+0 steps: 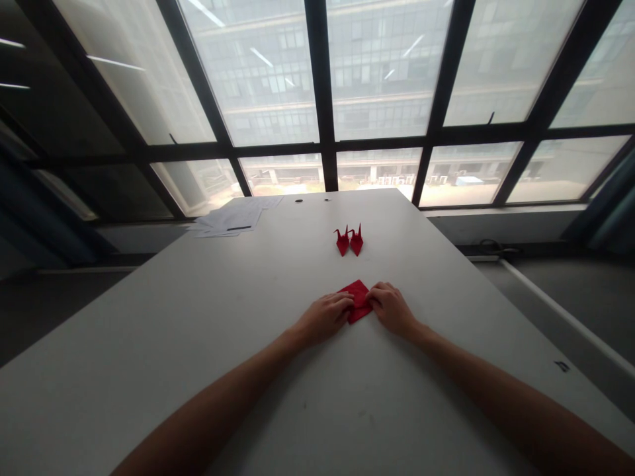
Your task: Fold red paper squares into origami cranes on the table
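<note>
A folded square of red origami paper (358, 291) lies on the white table, one corner pointing away from me. My left hand (327, 316) rests on its left side, with the fingers curled over the paper. At the right corner, my right hand (390, 307) pinches the edge between thumb and fingers. Part of the paper is hidden under my left fingers. Beyond it stand two finished red paper cranes, a left crane (342, 242) and a right crane (356, 240), side by side and seemingly touching.
Loose white paper sheets (231, 217) lie at the table's far left, with a dark pen-like strip (239, 228) on them. A small dark mark (562, 365) is near the right edge of the white table (198, 317). Tall windows (377, 73) rise behind.
</note>
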`<state>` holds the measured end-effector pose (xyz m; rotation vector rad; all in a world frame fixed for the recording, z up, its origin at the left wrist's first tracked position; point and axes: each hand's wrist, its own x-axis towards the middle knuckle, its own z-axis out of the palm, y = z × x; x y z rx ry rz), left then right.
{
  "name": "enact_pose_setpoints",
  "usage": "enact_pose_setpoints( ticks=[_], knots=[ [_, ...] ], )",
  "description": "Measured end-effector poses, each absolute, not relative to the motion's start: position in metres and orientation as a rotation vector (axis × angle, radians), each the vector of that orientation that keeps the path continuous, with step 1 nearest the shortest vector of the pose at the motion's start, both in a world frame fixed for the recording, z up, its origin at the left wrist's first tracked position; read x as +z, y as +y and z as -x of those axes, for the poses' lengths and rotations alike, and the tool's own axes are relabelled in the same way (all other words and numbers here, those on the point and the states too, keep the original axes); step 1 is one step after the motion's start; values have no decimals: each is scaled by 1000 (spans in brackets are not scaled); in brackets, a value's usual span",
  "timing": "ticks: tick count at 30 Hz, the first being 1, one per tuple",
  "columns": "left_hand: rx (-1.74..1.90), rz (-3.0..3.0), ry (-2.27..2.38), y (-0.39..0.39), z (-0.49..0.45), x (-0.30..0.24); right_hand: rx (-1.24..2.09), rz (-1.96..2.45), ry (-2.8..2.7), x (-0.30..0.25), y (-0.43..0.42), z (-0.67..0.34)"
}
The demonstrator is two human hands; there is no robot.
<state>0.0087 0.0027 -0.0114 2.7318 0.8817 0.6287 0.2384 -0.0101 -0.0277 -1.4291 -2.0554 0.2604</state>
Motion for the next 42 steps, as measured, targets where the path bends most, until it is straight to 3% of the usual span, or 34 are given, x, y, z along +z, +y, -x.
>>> enact_pose_setpoints(
  ticks=[10,21,33,37,42],
  knots=[
    [591,-2796,887,1,-7,-10,467,1360,-1600,-41,12,-259],
    [492,-2830,918,6,-6,-14,315,1440,-1960,-30,-2,-249],
    [366,-2765,1463,9,-1,-18,310,1419,-2029,-30,-4,-249],
    [497,-2895,1184,5,-3,-10,271,1439,-2043,-29,-7,-246],
    [280,-2926,908,1,-4,-9,245,1475,-2067,-24,-9,-244]
  ],
)
